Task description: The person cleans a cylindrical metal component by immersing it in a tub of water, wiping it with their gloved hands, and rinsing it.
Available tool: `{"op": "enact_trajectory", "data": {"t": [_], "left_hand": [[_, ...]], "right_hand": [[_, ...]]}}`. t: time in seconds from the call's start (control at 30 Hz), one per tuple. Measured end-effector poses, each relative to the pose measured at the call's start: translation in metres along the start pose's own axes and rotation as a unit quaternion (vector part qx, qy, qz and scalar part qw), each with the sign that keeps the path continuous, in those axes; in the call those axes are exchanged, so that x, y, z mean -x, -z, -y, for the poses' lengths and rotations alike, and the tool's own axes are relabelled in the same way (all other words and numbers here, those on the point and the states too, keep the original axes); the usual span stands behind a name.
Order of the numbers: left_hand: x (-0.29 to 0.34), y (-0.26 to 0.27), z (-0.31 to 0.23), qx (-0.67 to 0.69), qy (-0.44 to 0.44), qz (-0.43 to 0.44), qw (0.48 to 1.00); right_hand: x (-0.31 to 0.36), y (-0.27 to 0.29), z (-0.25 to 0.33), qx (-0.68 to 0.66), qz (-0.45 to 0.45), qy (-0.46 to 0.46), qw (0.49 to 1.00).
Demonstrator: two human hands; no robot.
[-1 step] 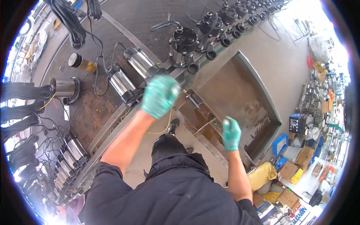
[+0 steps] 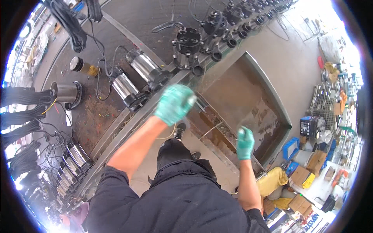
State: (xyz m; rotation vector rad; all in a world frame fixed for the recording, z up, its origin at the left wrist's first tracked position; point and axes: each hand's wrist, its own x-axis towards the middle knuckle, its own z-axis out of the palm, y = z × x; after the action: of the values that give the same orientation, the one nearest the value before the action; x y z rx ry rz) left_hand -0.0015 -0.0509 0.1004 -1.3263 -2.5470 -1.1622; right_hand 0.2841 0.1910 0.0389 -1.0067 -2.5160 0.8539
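My left hand, in a green glove, is held over the edge of the workbench. Its fingers are curled in and slightly smeared by motion. Closest to it are two steel pumps with black ends, one pump lying nearer and the other pump just beyond. My right hand, gloved the same way, hovers above the near side of a metal tank with brownish water in it. Those fingers are also bent inward. Whatever either hand may hold is hidden.
Black-topped pumps stand in a row along the far bench edge. A jar and a steel cylinder are on the bench. Bundled black cables hang at left. Boxes and yellow cloth lie at right.
My left hand has shifted to the right and slightly down, away from the pumps. My right hand has moved a little to the right and down.
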Motion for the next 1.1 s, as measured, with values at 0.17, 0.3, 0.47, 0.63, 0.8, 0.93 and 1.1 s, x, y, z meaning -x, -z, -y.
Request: {"op": "enact_trajectory", "data": {"t": [0.17,0.3,0.47,0.63,0.8,0.93,1.1], "left_hand": [[-0.031,-0.129,-0.030,-0.056,-0.067,0.171,0.981],[-0.042,-0.185,-0.038,-0.160,0.049,0.262,0.950],[-0.044,-0.202,-0.050,-0.238,0.137,0.256,0.927],[-0.044,-0.210,-0.049,-0.285,0.136,0.259,0.913],[-0.065,-0.218,-0.053,-0.299,0.145,0.259,0.907],[-0.091,-0.231,-0.055,-0.302,0.145,0.240,0.911],[-0.130,-0.254,-0.061,-0.298,0.148,0.251,0.909]], "right_hand": [[0.042,0.071,-0.142,0.160,-0.046,-0.021,0.986],[0.054,0.074,-0.199,0.196,-0.045,-0.072,0.977],[0.053,0.072,-0.188,0.169,-0.094,-0.038,0.980],[0.049,0.071,-0.190,0.188,-0.120,-0.031,0.974],[0.032,0.073,-0.194,0.206,-0.124,-0.040,0.970],[0.003,0.079,-0.204,0.199,-0.137,-0.038,0.970],[-0.039,0.088,-0.220,0.241,-0.147,-0.042,0.958]]}}
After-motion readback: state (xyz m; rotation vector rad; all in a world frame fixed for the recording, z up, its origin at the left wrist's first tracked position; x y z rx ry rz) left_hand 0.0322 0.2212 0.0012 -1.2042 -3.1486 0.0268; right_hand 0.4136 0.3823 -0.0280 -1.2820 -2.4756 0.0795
